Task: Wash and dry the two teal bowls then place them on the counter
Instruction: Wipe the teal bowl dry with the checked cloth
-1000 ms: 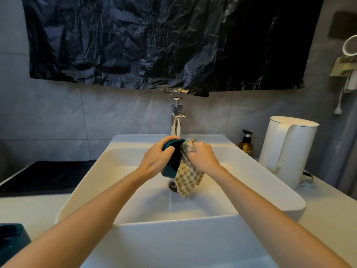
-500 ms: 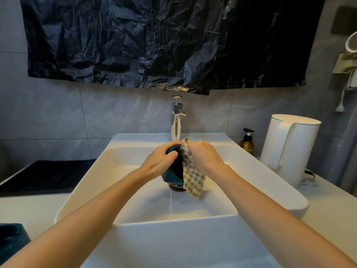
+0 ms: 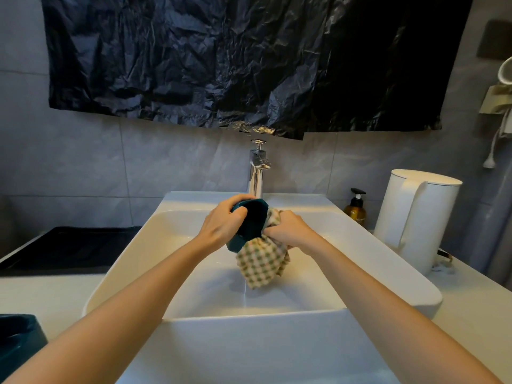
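Note:
Over the white sink [image 3: 410, 289], my left hand [image 3: 221, 225] grips a teal bowl [image 3: 253, 220] tipped on its side, its dark inside facing right. My right hand [image 3: 291, 230] holds a green-and-cream checked cloth [image 3: 261, 263] bunched against the bowl's lower right edge; most of the cloth hangs below the hands. A second teal bowl [image 3: 19, 339] stands on the counter at the lower left edge, partly cut off by the frame.
A chrome tap [image 3: 257, 173] rises behind the hands. On the right counter are a white kettle [image 3: 415, 220] and an amber pump bottle [image 3: 356, 207]. A black tray [image 3: 69, 248] lies on the left. Black plastic sheeting [image 3: 249, 59] covers the wall.
The bowl has turned in my left hand so its inside now faces right. My right hand has slid the cloth from the bowl's top rim down to its lower edge.

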`<state>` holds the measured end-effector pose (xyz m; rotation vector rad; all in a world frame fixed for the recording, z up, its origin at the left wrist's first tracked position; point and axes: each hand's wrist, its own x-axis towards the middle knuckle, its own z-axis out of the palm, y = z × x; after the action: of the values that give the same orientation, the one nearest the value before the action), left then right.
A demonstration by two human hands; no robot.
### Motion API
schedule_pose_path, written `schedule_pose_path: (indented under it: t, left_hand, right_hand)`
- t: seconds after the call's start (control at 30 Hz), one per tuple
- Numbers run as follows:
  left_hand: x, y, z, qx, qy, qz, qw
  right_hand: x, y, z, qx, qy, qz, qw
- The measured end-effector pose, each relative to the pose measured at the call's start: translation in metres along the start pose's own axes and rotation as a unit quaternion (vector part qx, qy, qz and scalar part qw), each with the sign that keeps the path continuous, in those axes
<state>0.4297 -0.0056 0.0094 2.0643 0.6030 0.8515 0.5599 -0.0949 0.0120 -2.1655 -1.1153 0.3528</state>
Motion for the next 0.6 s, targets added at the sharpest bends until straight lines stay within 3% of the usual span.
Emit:
schedule_pose_path:
  t: [0.13, 0.27, 0.47, 0.6]
  left_hand:
    - [0.000, -0.005, 0.004, 0.043, -0.065, -0.002, 0.997]
    - [0.000, -0.006, 0.004, 0.020, -0.115, -0.015, 0.993]
    - [0.005, 0.006, -0.002, -0.092, -0.027, -0.001, 0.995]
    - [0.000, 0.007, 0.001, -0.160, -0.063, -0.029, 0.985]
  right_hand:
    - [-0.002, 0.002, 0.003, -0.160, 0.109, -0.110, 0.975]
    - [-0.004, 0.001, 0.002, -0.256, 0.133, -0.199, 0.937]
    - [-0.004, -0.003, -0.007, -0.111, 0.191, -0.113, 0.969]
    - [0.007, 0.000, -0.009, 0.020, 0.173, -0.004, 0.985]
